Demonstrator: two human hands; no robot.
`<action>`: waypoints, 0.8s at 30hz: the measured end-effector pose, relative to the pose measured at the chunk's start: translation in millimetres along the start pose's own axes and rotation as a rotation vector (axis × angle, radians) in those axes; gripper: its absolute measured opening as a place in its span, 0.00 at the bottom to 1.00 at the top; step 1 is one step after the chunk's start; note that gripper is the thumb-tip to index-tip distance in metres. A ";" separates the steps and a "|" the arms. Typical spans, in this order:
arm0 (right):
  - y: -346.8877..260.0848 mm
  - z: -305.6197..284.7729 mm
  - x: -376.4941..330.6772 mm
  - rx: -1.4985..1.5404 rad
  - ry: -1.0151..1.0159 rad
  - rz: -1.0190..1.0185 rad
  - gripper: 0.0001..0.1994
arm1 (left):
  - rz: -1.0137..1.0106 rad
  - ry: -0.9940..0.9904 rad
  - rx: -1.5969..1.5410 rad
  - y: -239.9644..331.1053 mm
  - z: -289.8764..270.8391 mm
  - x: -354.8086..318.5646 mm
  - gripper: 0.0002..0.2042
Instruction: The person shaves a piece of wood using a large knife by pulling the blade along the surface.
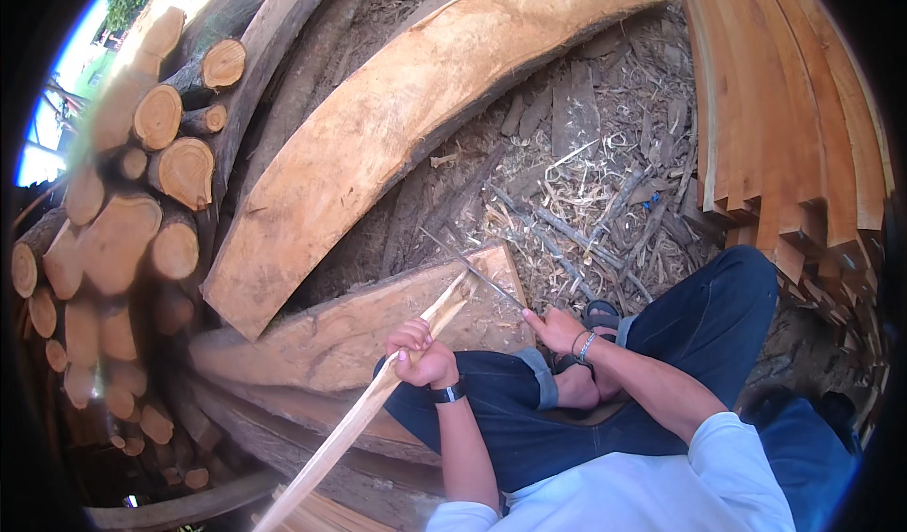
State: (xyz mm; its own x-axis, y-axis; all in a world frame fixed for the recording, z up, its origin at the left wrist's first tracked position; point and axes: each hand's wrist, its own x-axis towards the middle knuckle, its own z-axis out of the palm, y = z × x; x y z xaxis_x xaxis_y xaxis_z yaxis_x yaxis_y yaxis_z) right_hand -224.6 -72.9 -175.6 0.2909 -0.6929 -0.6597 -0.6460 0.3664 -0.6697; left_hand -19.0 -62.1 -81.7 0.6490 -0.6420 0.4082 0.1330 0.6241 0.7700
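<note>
My left hand point(418, 352) grips a long pale wooden stick point(368, 409) that slants from the lower left up to its tip on a flat wood slab point(350, 329). My right hand point(553, 327) holds a thin long blade point(472, 269) whose edge rests against the stick's upper end. A black watch is on my left wrist and a bead bracelet on my right. I sit with dark blue trousers, one knee point(732, 291) raised at the right.
A large curved plank point(406, 107) lies ahead. Stacked round logs point(142, 201) fill the left side. Sawn boards point(794, 107) lean at the right. Shavings, bark and twigs point(586, 192) litter the ground. A sandalled foot point(602, 315) rests by the slab.
</note>
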 end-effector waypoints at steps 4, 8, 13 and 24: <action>9.4 4.5 -6.3 -0.074 -0.016 -0.195 0.44 | -0.016 0.021 0.000 0.0 -2.0 0.2 0.13; 2.9 -1.8 1.7 0.017 -0.047 -0.094 0.43 | -0.028 -0.003 0.000 0.2 -1.2 0.4 0.13; 10.8 5.1 -1.7 -0.022 -0.029 -0.140 0.43 | -0.011 -0.027 -0.013 -0.2 -5.1 -0.7 0.14; 0.8 8.0 -10.3 -0.079 0.008 -0.242 0.43 | -0.009 0.087 -0.056 -0.1 -11.8 2.3 0.14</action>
State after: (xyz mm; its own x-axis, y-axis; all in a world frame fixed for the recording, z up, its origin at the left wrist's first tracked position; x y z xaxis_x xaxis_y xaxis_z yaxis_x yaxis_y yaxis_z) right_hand -222.5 -60.5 -172.1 0.4385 -0.7593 -0.4809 -0.6117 0.1399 -0.7786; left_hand -8.7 -58.4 -86.6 0.7102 -0.6077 0.3554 0.1792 0.6443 0.7435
